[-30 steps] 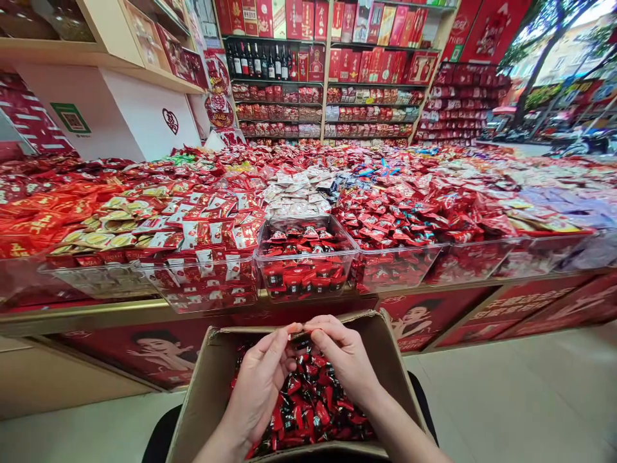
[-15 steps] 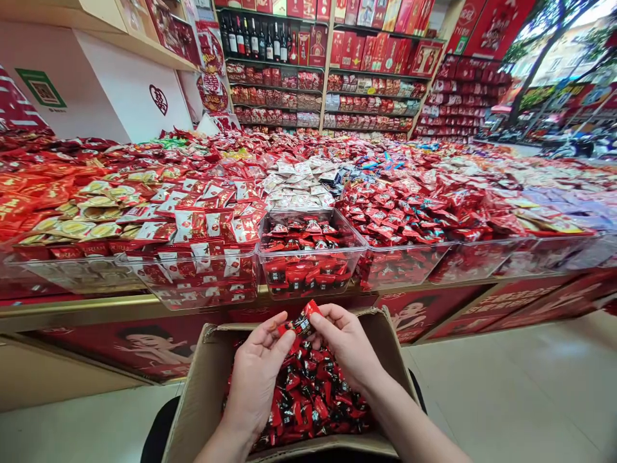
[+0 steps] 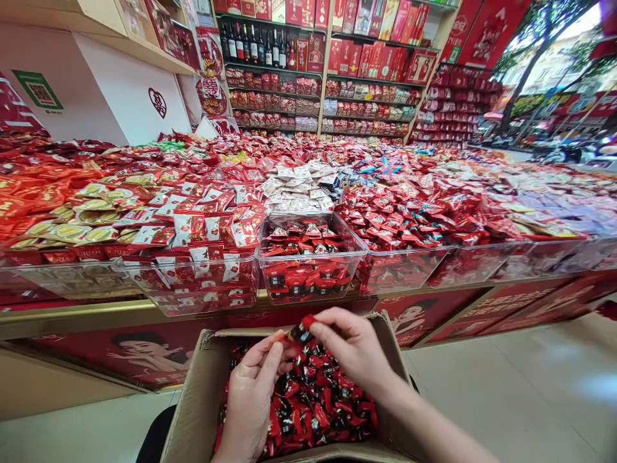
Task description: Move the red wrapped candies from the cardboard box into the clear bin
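Note:
Between my hands is a small red and black wrapped candy (image 3: 299, 332), held above an open cardboard box (image 3: 193, 392). My left hand (image 3: 255, 386) pinches its left end between thumb and forefinger. The right end is gripped by the thumb and fingers of my right hand (image 3: 354, 350). Below, loose wrapped candies (image 3: 313, 402) of the same red and black look fill much of the box. Just beyond stands a clear plastic bin (image 3: 313, 257), partly filled with similar candies lying in fairly neat rows.
Heaped red and white packets (image 3: 193, 225) stand left of the bin, and piled red packets (image 3: 395, 218) right of it. The counter's gold edge (image 3: 139, 305) runs behind the box. Shelves with wine bottles (image 3: 255, 45) rise at the back. Pale floor tiles (image 3: 506, 386) show at right.
The candy has tilted and sits slightly lower and further left. My right hand has turned over it, and my left fingers have closed on its end. The view has shifted a little.

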A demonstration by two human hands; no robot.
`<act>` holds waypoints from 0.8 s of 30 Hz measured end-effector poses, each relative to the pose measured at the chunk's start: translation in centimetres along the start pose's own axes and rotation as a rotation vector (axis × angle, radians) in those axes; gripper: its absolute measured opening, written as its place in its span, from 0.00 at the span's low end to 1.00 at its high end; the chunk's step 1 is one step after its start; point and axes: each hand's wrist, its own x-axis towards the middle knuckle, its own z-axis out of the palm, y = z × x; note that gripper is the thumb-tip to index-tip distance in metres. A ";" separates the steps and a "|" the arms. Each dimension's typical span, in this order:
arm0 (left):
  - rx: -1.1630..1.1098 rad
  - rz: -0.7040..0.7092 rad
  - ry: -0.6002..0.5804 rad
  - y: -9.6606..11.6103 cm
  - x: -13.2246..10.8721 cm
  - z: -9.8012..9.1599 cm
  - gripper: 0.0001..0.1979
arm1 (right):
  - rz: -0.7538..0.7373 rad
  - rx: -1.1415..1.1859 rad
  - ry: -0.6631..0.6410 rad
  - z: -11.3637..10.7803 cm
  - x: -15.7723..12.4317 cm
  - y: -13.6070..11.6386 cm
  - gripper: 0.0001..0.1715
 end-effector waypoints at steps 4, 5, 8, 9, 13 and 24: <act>0.291 -0.072 -0.077 -1.9 0.3 -1.8 0.14 | -0.355 -0.268 0.132 -3.1 5.1 -4.2 0.08; 0.327 -0.092 -0.084 -2.6 0.4 -2.3 0.14 | -0.375 -0.319 0.137 -3.6 6.6 -4.9 0.08; 0.363 -0.106 -0.099 -5.0 0.4 -3.6 0.14 | -0.341 -0.440 -0.006 -4.0 10.7 -6.0 0.07; 0.375 -0.105 -0.104 -5.7 0.3 -4.0 0.14 | -0.312 -0.465 -0.068 -3.9 11.8 -6.1 0.07; 0.415 -0.104 -0.118 -7.1 0.2 -5.3 0.14 | -0.256 -0.459 -0.128 -3.9 14.4 -6.6 0.09; 0.477 -0.076 -0.099 -8.2 0.5 -6.0 0.15 | 0.035 -0.643 -0.692 -3.0 16.9 -5.1 0.08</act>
